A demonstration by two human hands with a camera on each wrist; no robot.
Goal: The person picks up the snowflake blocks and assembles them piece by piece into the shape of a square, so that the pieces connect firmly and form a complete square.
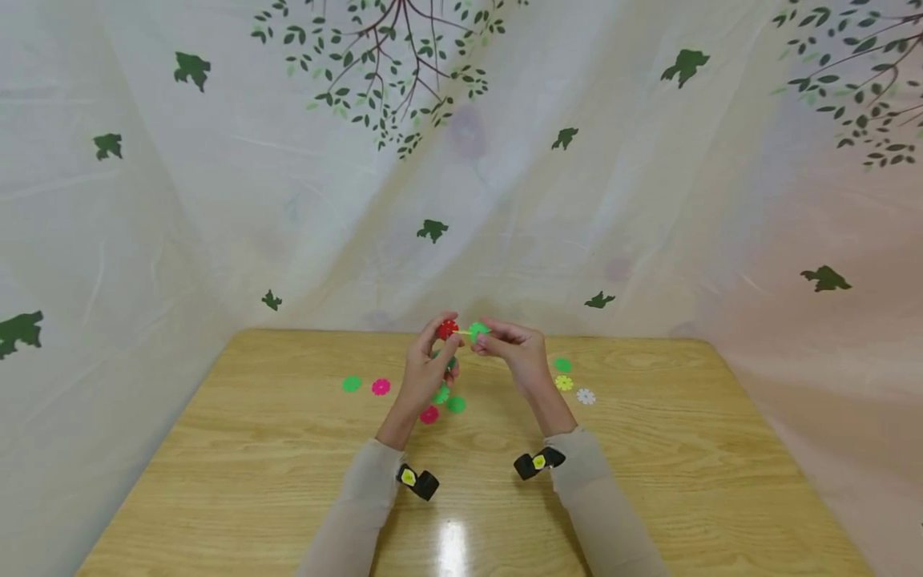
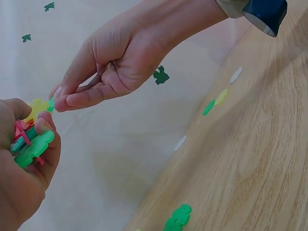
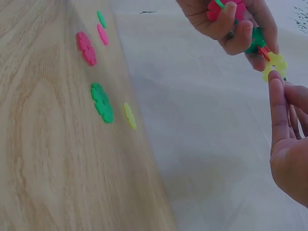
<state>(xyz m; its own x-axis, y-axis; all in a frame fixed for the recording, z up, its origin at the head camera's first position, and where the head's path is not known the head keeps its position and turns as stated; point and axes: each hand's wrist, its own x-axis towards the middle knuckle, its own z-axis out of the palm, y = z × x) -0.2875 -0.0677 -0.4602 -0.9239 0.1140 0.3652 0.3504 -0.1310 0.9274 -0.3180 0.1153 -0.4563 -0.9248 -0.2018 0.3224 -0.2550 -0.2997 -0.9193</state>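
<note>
My left hand (image 1: 443,340) grips a small cluster of flat snowflake-shaped plastic pieces (image 1: 447,328), red and green ones with a yellow piece (image 3: 275,63) sticking out toward the right hand. In the left wrist view the cluster (image 2: 32,148) sits between thumb and curled fingers. My right hand (image 1: 486,338) pinches a green piece (image 1: 477,330) at its fingertips (image 2: 60,103), right against the yellow piece. Both hands are raised above the far middle of the wooden table (image 1: 649,481).
Loose pieces lie on the table: a green one (image 1: 351,384) and a pink one (image 1: 380,387) at the left, green and pink ones (image 1: 455,405) under the hands, green (image 1: 562,365), yellow (image 1: 564,383) and white (image 1: 586,396) at the right. A leaf-printed curtain (image 1: 649,200) surrounds the table.
</note>
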